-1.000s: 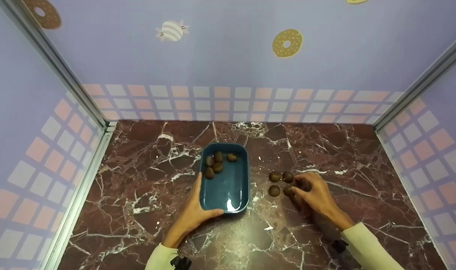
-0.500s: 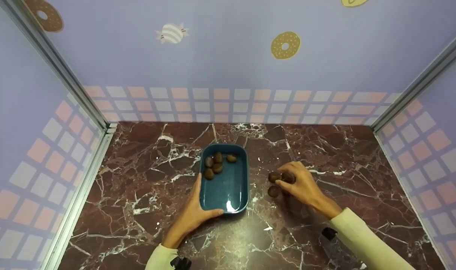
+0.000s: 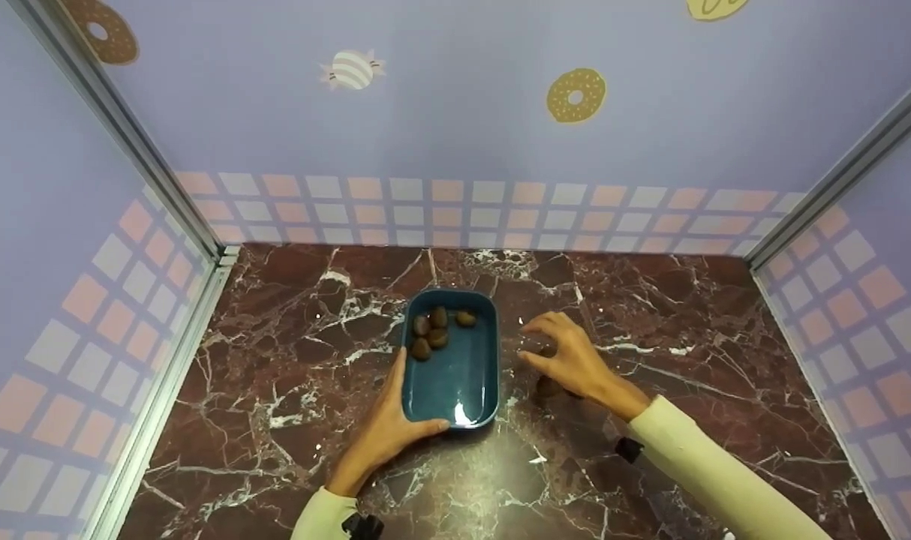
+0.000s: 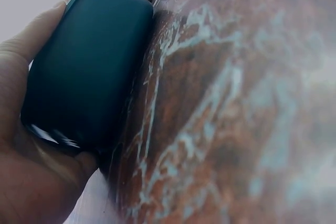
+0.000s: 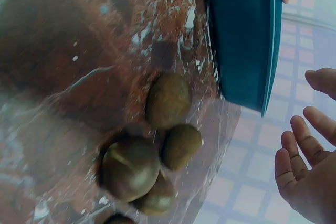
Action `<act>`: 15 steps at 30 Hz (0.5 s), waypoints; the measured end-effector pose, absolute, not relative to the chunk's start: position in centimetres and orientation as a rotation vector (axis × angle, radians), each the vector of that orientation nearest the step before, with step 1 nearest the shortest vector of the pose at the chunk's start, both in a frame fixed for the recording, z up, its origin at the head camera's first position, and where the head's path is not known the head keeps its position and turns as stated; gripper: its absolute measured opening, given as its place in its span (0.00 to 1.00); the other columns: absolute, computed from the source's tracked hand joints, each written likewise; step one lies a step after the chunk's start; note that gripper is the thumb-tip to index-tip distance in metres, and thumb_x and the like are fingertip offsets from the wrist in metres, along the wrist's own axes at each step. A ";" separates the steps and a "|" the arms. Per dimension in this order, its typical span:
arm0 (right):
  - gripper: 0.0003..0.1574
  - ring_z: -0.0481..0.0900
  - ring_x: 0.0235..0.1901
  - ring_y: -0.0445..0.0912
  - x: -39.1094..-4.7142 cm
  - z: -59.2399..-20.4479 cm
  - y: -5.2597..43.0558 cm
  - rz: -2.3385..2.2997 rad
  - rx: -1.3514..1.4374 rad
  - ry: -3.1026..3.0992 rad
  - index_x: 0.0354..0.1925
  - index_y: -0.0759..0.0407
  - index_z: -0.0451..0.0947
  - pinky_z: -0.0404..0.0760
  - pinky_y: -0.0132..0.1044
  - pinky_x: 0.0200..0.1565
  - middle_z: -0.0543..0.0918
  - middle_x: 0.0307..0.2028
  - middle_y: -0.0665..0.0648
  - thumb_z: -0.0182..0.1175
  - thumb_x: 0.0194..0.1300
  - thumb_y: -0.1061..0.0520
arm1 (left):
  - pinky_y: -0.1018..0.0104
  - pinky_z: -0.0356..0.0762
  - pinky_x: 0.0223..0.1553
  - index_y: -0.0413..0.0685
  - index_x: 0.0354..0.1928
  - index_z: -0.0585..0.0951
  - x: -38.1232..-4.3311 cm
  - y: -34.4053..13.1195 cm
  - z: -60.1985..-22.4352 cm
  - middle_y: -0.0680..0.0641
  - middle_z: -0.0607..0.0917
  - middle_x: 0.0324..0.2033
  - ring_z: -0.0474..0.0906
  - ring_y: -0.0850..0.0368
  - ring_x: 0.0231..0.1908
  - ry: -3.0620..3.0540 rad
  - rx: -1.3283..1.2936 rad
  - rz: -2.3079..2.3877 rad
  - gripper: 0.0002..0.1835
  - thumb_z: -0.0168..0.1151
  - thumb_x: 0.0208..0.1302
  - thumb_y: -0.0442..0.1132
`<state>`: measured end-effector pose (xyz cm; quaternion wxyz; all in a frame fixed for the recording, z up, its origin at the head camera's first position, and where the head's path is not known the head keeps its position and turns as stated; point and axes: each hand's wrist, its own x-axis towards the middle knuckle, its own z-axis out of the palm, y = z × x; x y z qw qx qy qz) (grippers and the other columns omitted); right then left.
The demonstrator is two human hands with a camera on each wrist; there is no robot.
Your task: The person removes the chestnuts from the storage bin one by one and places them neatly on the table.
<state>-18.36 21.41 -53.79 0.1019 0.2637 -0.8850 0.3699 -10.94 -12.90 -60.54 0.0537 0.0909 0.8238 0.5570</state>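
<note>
A dark teal rectangular dish (image 3: 452,386) stands on the marbled table, with several brown chestnuts (image 3: 438,337) gathered near its far end. My left hand (image 3: 388,420) grips the dish by its near left corner, thumb at the front wall and fingers along the left side. To the right of the dish, my right hand (image 3: 568,360) hovers over the table, thumb and fingers apart, holding nothing. Beneath it lie several loose chestnuts (image 5: 168,99), mostly hidden by the hand in the head view. The right wrist view shows them clustered near the dish's wall.
The tabletop (image 3: 298,375) is dark red marble with white veins and glossy reflections. A lilac wall (image 3: 455,135) with pink and white checks stands behind, and similar panels (image 3: 73,300) close both sides. Metal rails run along the corners.
My right hand has moved left, from the loose chestnuts' right side across them toward the dish, and its fingers have spread. The left hand and dish have stayed put.
</note>
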 end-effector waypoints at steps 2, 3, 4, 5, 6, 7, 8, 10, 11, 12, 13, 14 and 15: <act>0.22 0.83 0.52 0.55 -18.5 -53.9 20.8 1.096 0.799 -2.618 0.53 0.62 0.89 0.85 0.53 0.54 0.88 0.51 0.59 0.82 0.61 0.61 | 0.31 0.43 0.82 0.51 0.91 0.41 -10.9 -12.9 -60.5 0.36 0.43 0.89 0.44 0.32 0.86 2.503 0.275 1.693 0.80 0.92 0.49 0.50; 0.22 0.83 0.52 0.55 -18.6 -53.9 20.6 1.098 0.815 -2.614 0.53 0.62 0.89 0.85 0.53 0.54 0.88 0.50 0.60 0.82 0.61 0.61 | 0.31 0.43 0.82 0.52 0.91 0.41 -10.9 -12.9 -60.5 0.36 0.43 0.89 0.44 0.32 0.86 2.499 0.275 1.697 0.80 0.92 0.49 0.50; 0.22 0.83 0.51 0.55 -18.8 -54.0 20.3 1.091 0.832 -2.609 0.53 0.62 0.89 0.85 0.53 0.54 0.88 0.50 0.60 0.82 0.61 0.61 | 0.32 0.43 0.82 0.52 0.91 0.41 -10.9 -12.9 -60.5 0.36 0.43 0.89 0.44 0.33 0.86 2.496 0.274 1.700 0.80 0.92 0.49 0.51; 0.22 0.83 0.51 0.55 -18.9 -54.1 20.1 1.085 0.849 -2.602 0.53 0.63 0.89 0.85 0.53 0.54 0.88 0.50 0.60 0.82 0.61 0.60 | 0.32 0.43 0.82 0.52 0.91 0.41 -10.9 -12.9 -60.5 0.36 0.43 0.89 0.44 0.33 0.86 2.493 0.273 1.703 0.80 0.92 0.49 0.51; 0.22 0.83 0.51 0.56 -19.0 -54.1 19.8 1.080 0.863 -2.602 0.53 0.63 0.89 0.85 0.53 0.55 0.88 0.50 0.61 0.82 0.61 0.60 | 0.32 0.43 0.82 0.53 0.91 0.41 -10.9 -12.9 -60.5 0.37 0.44 0.89 0.44 0.33 0.86 2.489 0.272 1.708 0.80 0.92 0.49 0.51; 0.22 0.83 0.52 0.56 -19.1 -54.2 19.6 1.074 0.876 -2.602 0.53 0.63 0.89 0.85 0.54 0.56 0.89 0.49 0.62 0.82 0.62 0.60 | 0.32 0.43 0.83 0.53 0.91 0.41 -10.9 -12.9 -60.5 0.37 0.44 0.89 0.44 0.34 0.86 2.485 0.271 1.713 0.80 0.92 0.48 0.51; 0.22 0.83 0.52 0.56 -19.2 -54.2 19.4 1.067 0.889 -2.602 0.53 0.64 0.89 0.84 0.54 0.57 0.89 0.49 0.62 0.82 0.62 0.59 | 0.33 0.43 0.83 0.53 0.91 0.41 -10.9 -12.9 -60.5 0.37 0.44 0.89 0.44 0.34 0.86 2.481 0.270 1.719 0.80 0.92 0.48 0.51; 0.23 0.83 0.52 0.57 -19.4 -54.2 19.0 1.065 0.906 -2.609 0.53 0.65 0.89 0.85 0.54 0.57 0.88 0.49 0.62 0.82 0.63 0.58 | 0.34 0.43 0.83 0.54 0.91 0.41 -10.9 -12.9 -60.6 0.37 0.44 0.89 0.44 0.35 0.86 2.474 0.266 1.723 0.80 0.92 0.48 0.51; 0.23 0.83 0.52 0.57 -19.5 -54.1 18.7 1.064 0.911 -2.617 0.54 0.65 0.89 0.85 0.54 0.57 0.88 0.50 0.62 0.82 0.63 0.57 | 0.33 0.43 0.83 0.53 0.91 0.40 -10.9 -12.9 -60.6 0.37 0.44 0.89 0.44 0.34 0.86 2.462 0.268 1.739 0.80 0.92 0.49 0.50; 0.24 0.83 0.52 0.58 -19.6 -54.1 18.5 1.069 0.916 -2.626 0.54 0.66 0.88 0.85 0.53 0.56 0.88 0.50 0.62 0.81 0.64 0.57 | 0.33 0.43 0.83 0.53 0.91 0.40 -11.0 -12.9 -60.7 0.37 0.44 0.89 0.43 0.34 0.86 2.451 0.272 1.754 0.80 0.92 0.49 0.49; 0.24 0.82 0.52 0.58 -19.6 -54.0 18.2 1.070 0.921 -2.633 0.55 0.66 0.88 0.85 0.53 0.56 0.88 0.50 0.61 0.81 0.64 0.56 | 0.33 0.43 0.83 0.53 0.91 0.40 -11.0 -12.9 -60.7 0.37 0.43 0.89 0.43 0.35 0.86 2.441 0.274 1.764 0.80 0.92 0.49 0.49; 0.24 0.82 0.52 0.59 -19.7 -54.0 18.0 1.075 0.928 -2.639 0.55 0.66 0.88 0.85 0.53 0.55 0.87 0.50 0.61 0.81 0.65 0.56 | 0.33 0.43 0.83 0.52 0.91 0.40 -11.0 -12.9 -60.7 0.37 0.43 0.89 0.43 0.34 0.86 2.431 0.276 1.774 0.79 0.92 0.50 0.48; 0.24 0.82 0.51 0.59 -19.8 -53.9 17.7 1.078 0.939 -2.642 0.56 0.66 0.88 0.85 0.52 0.54 0.87 0.51 0.61 0.80 0.66 0.55 | 0.32 0.43 0.83 0.51 0.91 0.40 -11.0 -12.9 -60.7 0.36 0.43 0.89 0.42 0.34 0.86 2.426 0.280 1.782 0.79 0.91 0.50 0.47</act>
